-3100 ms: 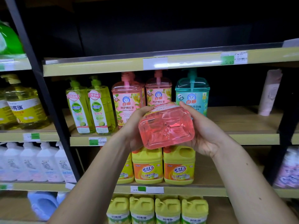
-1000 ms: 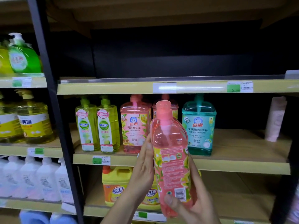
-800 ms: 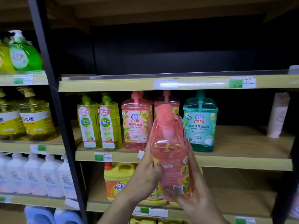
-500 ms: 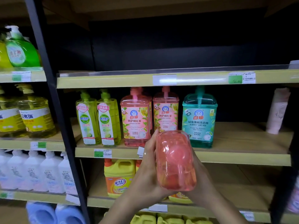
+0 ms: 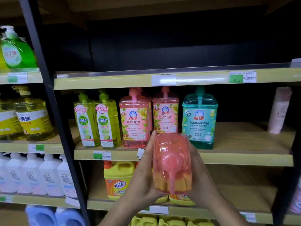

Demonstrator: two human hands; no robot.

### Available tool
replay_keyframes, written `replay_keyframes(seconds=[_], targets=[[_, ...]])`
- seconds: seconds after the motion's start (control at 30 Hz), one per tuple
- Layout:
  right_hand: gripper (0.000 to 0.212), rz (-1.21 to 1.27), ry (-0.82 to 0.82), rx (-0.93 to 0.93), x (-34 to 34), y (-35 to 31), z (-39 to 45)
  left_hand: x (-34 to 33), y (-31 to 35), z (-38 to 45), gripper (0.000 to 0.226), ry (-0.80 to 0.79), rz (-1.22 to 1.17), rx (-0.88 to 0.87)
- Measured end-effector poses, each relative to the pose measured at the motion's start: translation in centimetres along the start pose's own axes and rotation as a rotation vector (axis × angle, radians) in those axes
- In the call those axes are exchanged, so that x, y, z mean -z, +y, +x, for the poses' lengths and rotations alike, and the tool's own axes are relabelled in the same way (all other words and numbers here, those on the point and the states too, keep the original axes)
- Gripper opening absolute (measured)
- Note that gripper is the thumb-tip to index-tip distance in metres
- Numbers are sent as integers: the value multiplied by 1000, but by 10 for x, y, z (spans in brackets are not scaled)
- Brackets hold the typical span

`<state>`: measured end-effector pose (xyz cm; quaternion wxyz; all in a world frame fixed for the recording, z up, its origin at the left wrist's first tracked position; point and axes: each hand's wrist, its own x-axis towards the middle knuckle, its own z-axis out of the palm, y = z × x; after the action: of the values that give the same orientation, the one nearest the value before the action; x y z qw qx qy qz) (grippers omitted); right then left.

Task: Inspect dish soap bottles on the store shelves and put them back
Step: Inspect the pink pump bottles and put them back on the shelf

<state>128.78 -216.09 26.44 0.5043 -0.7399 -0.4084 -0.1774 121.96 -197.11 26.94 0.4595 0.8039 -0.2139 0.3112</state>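
I hold a pink dish soap bottle (image 5: pixel 171 162) in front of the middle shelf, tipped so its pump top faces me. My left hand (image 5: pixel 143 173) grips its left side. My right hand (image 5: pixel 197 175) grips its right side. On the shelf behind stand two matching pink bottles (image 5: pixel 134 118) (image 5: pixel 165 111). A teal pump bottle (image 5: pixel 199 118) stands to their right, and two yellow-green bottles (image 5: pixel 96 119) to their left.
The middle shelf board (image 5: pixel 244 158) has bare wood right of the teal bottle, up to a pale pink roll (image 5: pixel 279 110). Yellow jugs (image 5: pixel 118 178) sit on the shelf below. A black upright post (image 5: pixel 48 103) divides the left bay, which holds yellow, green and white bottles.
The pink bottle went from upright with its back label toward me to tipped with its pump top facing me. Both hands kept hold of its sides.
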Motion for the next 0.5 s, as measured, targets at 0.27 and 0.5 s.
replay_keyframes(seconds=[0.27,0.5], targets=[[137,-80,216,46,-8,11,5,-10,-1,-12,84,81,-288,278],[99,-325,330,123,-18,-11,8,-11,6,-3,91,262,-449,286]])
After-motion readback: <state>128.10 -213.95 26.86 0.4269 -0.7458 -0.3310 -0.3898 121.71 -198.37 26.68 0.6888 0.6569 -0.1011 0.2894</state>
